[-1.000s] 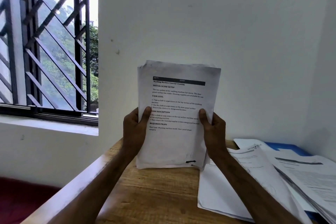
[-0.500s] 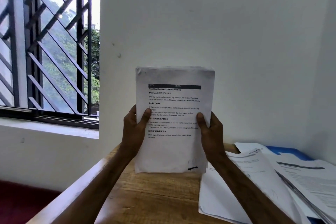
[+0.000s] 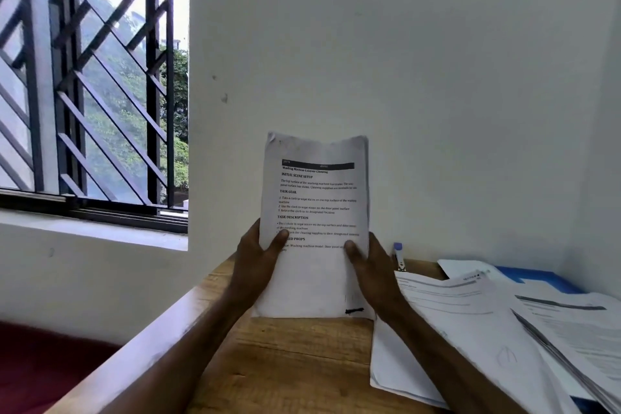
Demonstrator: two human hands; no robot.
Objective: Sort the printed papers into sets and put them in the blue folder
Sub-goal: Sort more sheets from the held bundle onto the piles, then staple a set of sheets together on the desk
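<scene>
I hold a set of printed papers [image 3: 316, 198] upright in front of me, its bottom edge down at the wooden table [image 3: 285, 363]. My left hand [image 3: 257, 265] grips the left edge with the thumb on the front page. My right hand [image 3: 371, 269] grips the right edge the same way. More printed papers [image 3: 470, 323] lie spread over the table's right side. The blue folder [image 3: 537, 279] lies under them at the back right, mostly hidden.
A stapler [image 3: 399, 257] with a blue tip stands against the white wall behind my right hand. A barred window [image 3: 84, 77] and its sill are on the left. The table's left edge drops off to a dark red floor [image 3: 33, 373].
The held papers have come down from chest height until their bottom edge reaches the table. Both hands kept their hold. The stapler behind my right hand has come into sight.
</scene>
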